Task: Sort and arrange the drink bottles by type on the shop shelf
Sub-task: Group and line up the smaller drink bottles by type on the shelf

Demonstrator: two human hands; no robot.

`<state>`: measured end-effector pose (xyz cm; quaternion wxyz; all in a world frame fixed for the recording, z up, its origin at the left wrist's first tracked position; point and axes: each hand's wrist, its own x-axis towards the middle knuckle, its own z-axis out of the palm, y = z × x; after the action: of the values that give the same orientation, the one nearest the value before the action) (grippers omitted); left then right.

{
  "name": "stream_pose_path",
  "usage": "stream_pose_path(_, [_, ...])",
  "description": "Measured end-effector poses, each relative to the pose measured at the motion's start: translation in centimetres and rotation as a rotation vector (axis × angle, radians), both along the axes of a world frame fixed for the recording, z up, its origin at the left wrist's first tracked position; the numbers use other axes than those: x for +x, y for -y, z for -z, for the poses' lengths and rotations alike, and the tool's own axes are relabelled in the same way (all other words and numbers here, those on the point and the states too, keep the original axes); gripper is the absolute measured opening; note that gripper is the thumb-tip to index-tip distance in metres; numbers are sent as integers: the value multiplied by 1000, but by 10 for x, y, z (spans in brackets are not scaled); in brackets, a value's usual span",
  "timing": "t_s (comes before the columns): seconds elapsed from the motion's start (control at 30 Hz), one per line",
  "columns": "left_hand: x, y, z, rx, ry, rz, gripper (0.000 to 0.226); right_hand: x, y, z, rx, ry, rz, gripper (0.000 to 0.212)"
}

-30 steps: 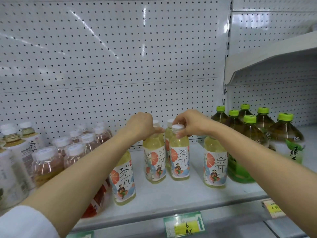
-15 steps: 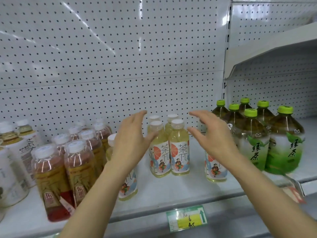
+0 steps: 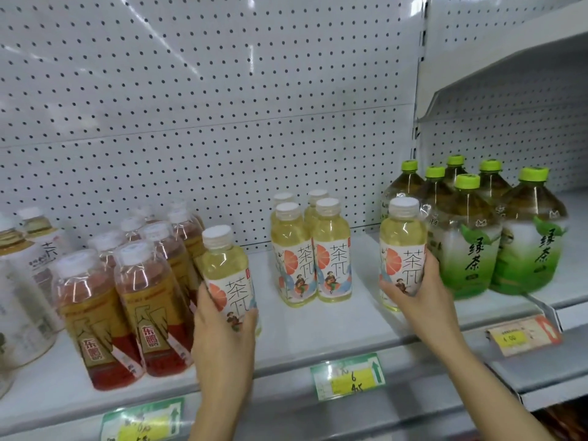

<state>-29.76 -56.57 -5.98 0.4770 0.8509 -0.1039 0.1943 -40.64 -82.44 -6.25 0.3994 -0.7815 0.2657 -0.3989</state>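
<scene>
The person's left hand (image 3: pixel 222 326) wraps the lower body of a pale yellow tea bottle (image 3: pixel 229 275), fingers curled round its label, thumb on the near side. This bottle stands, or hangs just off the shelf (image 3: pixel 350 326), right beside the red-and-gold drink bottles (image 3: pixel 140 300). The right hand (image 3: pixel 413 294) grips a second yellow tea bottle (image 3: pixel 402 249) the same way, close against the big green tea bottles (image 3: pixel 467 243) with lime caps. Between the two hands a block of four matching yellow tea bottles (image 3: pixel 310 249) stands near the pegboard back wall (image 3: pixel 206 122).

I judge both held bottles are meant to join that block. The risks sit at the edges. The left bottle looks to be touching the nearest red-and-gold bottle; dragging it sideways instead of lifting could tip that one, and its neighbours stand tightly packed, so one could knock the next. On the right, the held bottle hides part of a green bottle, and I cannot tell whether they touch. Bringing both bottles in at once could also bump the standing four from two sides; they are tall and narrow, and would topple easily. Both grips sit low on the bottles, so the tops may swing.
</scene>
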Motion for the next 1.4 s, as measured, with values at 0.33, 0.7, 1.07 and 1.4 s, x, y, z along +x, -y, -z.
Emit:
stream_pose_path(0.33, [1, 12, -4, -55, -146, 405, 67, -3, -29, -9, 35, -50, -225, 59])
stream_pose_path(0.7, [-7, 32, 5, -58, -145, 547, 66, 3, -41, -9, 40, -127, -413, 66])
stream_pose_path(1.07, [-9, 30, 8, -84, -153, 581, 66, 1, -39, -8, 33, -128, -466, 63])
stream_pose_path(1.4, [59, 37, -70, -506, -39, 579, 48, 45, 2, -73, 315, 268, -567, 54])
